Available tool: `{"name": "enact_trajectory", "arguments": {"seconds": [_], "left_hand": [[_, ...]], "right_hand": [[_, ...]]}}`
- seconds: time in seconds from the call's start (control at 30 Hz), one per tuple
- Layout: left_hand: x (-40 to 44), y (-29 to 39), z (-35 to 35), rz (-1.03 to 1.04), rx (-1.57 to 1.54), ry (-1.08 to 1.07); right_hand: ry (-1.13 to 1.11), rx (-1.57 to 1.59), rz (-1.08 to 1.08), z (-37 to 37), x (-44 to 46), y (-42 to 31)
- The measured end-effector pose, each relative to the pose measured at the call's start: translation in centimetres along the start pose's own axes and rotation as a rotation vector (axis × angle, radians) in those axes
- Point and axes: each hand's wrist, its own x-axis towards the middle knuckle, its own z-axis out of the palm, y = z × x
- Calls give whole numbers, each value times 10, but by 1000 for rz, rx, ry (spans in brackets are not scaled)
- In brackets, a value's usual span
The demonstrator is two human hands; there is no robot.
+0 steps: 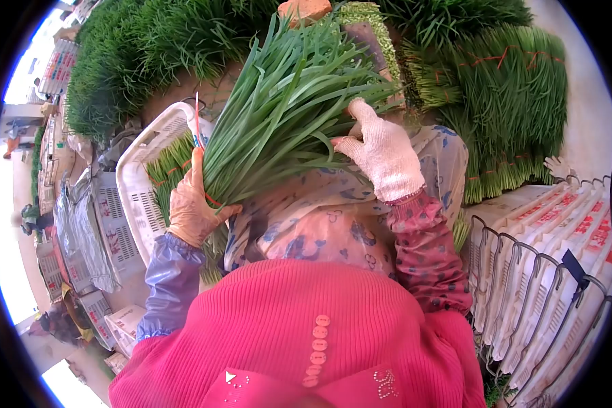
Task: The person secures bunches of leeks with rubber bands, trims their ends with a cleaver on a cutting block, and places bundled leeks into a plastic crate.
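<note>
A big bunch of garlic chives (pixel 279 115) lies slantwise over my lap, its long leaves fanning away from me. A red tie (pixel 213 200) circles its lower end. My left hand (pixel 192 211), in a stained tan glove, is closed around that lower end. By its fingers stands a thin red and white strip (pixel 198 122); what it belongs to is unclear. My right hand (pixel 382 146), in a white knit glove with bare fingertips showing, rests against the right side of the leaves, thumb and forefinger apart.
Tied bundles stand in a white plastic basket (pixel 132 180) at my left. Loose greens (pixel 149 54) are heaped beyond, near a brick (pixel 304 9). Stacked tied bundles (pixel 513 88) fill the right back. White crates (pixel 544 265) stand behind metal hooks at right.
</note>
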Motion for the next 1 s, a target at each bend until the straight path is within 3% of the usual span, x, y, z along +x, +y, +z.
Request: {"name": "enact_trajectory", "arguments": {"seconds": [0.27, 0.43, 0.5, 0.53, 0.57, 0.63, 0.7, 0.73, 0.77, 0.87, 0.97, 1.0], "left_hand": [[0, 5, -2, -62, 36, -33], [0, 5, -1, -71, 22, -40], [-2, 3, 3, -59, 13, -13], [-3, 5, 2, -73, 46, -20], [-4, 6, 1, -81, 81, -27], [-3, 6, 1, -97, 80, -28], [-4, 10, 3, -117, 69, -30], [-4, 13, 3, -134, 91, -29], [-4, 16, 1, -151, 115, -28], [-5, 31, 0, -186, 212, -19], [-3, 44, -5, -262, 218, -64], [-5, 45, -2, -268, 215, -67]], "right_hand": [[17, -576, -434, 4, 11, 0], [169, -337, -524, 23, 9, 6], [210, 881, 443, 21, 7, -10], [366, 1014, 425, 11, 9, -7], [451, 947, 451, 2, 15, 6], [245, 545, 439, -22, 23, 39], [195, -524, 123, -49, -4, -6], [111, -763, 217, -54, 0, 8], [194, -826, 240, -57, -1, 2], [479, -273, -47, -55, -9, -26], [551, -214, -353, -43, -3, -46], [544, -214, -355, -42, -1, -49]]}}
